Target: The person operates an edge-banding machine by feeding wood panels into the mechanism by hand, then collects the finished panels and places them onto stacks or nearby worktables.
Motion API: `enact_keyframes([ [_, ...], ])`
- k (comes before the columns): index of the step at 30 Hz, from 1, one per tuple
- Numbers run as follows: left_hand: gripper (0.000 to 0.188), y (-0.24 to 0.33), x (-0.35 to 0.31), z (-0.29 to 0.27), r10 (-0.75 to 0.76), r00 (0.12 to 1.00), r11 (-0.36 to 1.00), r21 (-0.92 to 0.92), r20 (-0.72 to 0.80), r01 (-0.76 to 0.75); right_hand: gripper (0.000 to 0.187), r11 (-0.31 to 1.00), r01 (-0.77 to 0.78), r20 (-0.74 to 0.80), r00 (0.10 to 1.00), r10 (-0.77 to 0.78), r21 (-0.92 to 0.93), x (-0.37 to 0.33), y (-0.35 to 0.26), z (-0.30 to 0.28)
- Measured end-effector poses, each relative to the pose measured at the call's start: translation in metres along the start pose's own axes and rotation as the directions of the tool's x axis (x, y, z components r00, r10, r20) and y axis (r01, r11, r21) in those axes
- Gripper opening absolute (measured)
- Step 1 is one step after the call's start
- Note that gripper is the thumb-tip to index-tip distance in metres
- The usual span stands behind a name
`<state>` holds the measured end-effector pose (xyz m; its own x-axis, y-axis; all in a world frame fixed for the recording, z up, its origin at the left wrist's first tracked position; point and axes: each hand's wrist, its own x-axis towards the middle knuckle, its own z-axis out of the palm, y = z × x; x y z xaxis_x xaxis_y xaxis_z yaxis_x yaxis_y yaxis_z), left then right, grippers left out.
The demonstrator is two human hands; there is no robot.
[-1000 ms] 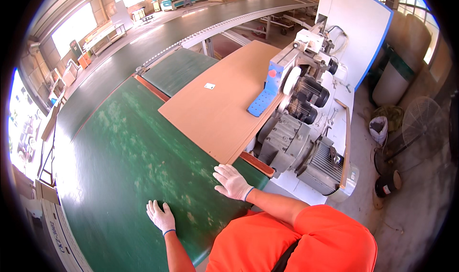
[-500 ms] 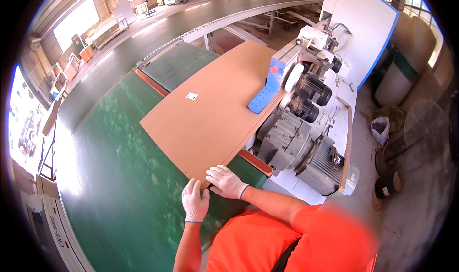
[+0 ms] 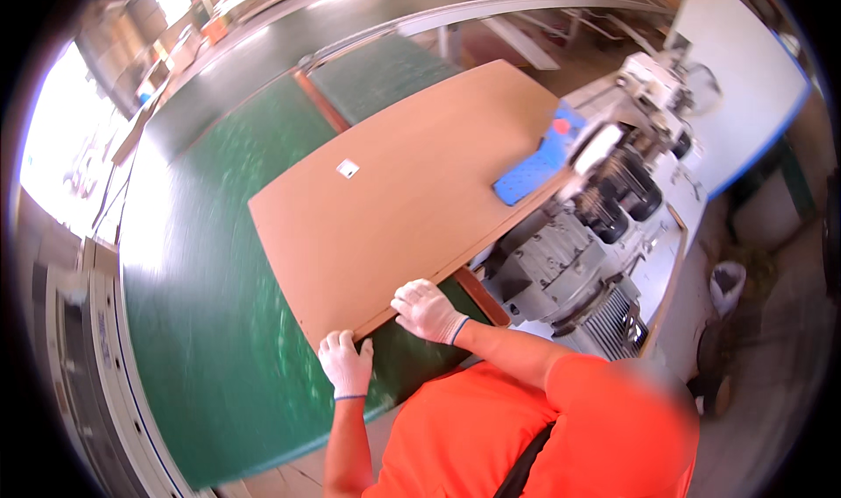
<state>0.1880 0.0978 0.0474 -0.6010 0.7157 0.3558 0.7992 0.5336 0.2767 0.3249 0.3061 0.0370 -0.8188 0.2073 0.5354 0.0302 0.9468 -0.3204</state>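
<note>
A large flat brown board [image 3: 412, 183] with a small white label [image 3: 348, 168] lies across the green belt [image 3: 201, 323]. My left hand [image 3: 345, 364], in a white knit glove, holds its near left corner, the fingers over the edge. Farther right along the same long edge, my gloved right hand [image 3: 427, 312] has its fingers curled over the rim. Both thumbs' grip underneath is partly hidden. The board's far right side passes beneath a blue perforated bracket [image 3: 530, 176] on the machine.
Grey motors and gearing [image 3: 552, 261] stand close on the right, beyond my right forearm. An orange-brown strip [image 3: 480, 296] borders the belt near my right hand. A white machine panel [image 3: 745, 86] rises at the far right. A long dark conveyor [image 3: 385, 7] crosses the back.
The view has turned and shifted. The board appears farther left over the green belt, away from the blue bracket. My hands are wider apart, the left one now at the corner.
</note>
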Motion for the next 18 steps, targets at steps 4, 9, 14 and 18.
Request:
enact_keyframes([
  [4,0.029,-0.011,-0.008,-0.03,-0.071,0.996,0.997,-0.046,-0.045,0.069,0.02,0.993,0.106,-0.016,0.994,-0.106,0.048,0.007,-0.017,0.0],
  [9,0.033,-0.039,-0.021,-0.037,-0.123,0.992,0.991,0.041,-0.042,0.124,0.025,0.99,0.127,0.101,0.987,-0.122,-0.053,0.01,-0.039,0.021],
  [14,0.034,-0.042,-0.045,-0.042,-0.276,0.96,0.96,0.061,0.053,0.272,0.02,0.98,0.194,0.153,0.971,-0.184,-0.051,0.006,-0.049,0.037],
  [18,0.034,-0.056,-0.057,-0.044,-0.276,0.96,0.954,0.136,0.047,0.267,0.017,0.976,0.219,0.174,0.962,-0.212,-0.021,0.006,-0.06,0.051],
])
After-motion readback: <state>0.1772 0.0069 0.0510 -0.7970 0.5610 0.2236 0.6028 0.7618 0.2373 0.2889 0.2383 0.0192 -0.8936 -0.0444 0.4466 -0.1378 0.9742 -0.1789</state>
